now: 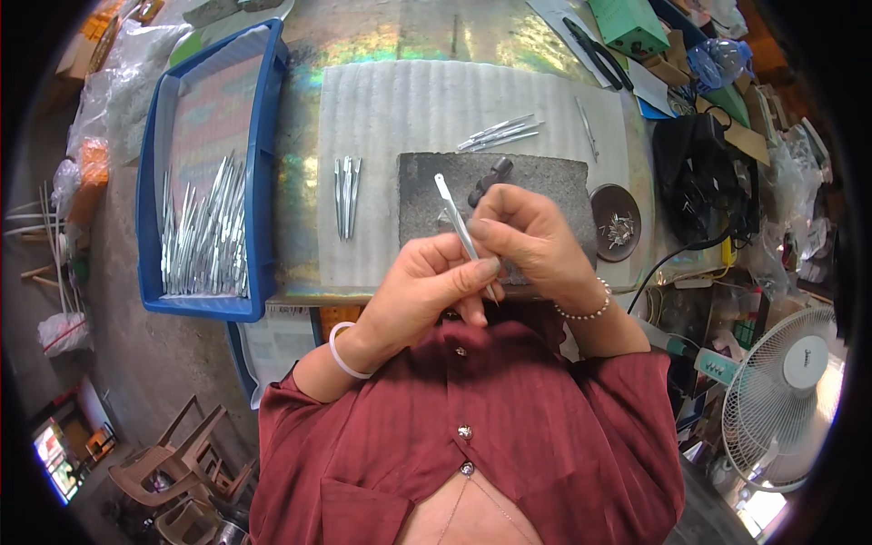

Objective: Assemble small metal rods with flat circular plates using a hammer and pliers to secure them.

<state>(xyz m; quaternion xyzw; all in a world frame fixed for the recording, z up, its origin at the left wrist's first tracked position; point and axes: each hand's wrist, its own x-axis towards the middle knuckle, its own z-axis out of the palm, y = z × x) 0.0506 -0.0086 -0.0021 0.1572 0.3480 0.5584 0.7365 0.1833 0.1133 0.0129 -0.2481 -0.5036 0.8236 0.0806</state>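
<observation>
My left hand (445, 280) pinches a slim silver metal piece (459, 221) between thumb and fingers. Its flattened upper end has a small hole and points away from me. My right hand (531, 238) is closed, thumb and forefinger pressed together right beside the piece; whatever is between them is too small or hidden to make out. Both hands are above the near edge of a dark grey stone block (554, 182). A dark cylindrical metal fixture (491, 175) sits on the block, partly covered by my right hand.
Several similar pieces lie left of the block (347, 195), beyond it (500, 133) and at the far right (586, 127) on a white foam sheet (381, 100). A blue tray (270, 182) holds many more. A brown bowl (603, 202) contains tiny metal pins. Pliers (595, 54) and a fan (781, 400) are right.
</observation>
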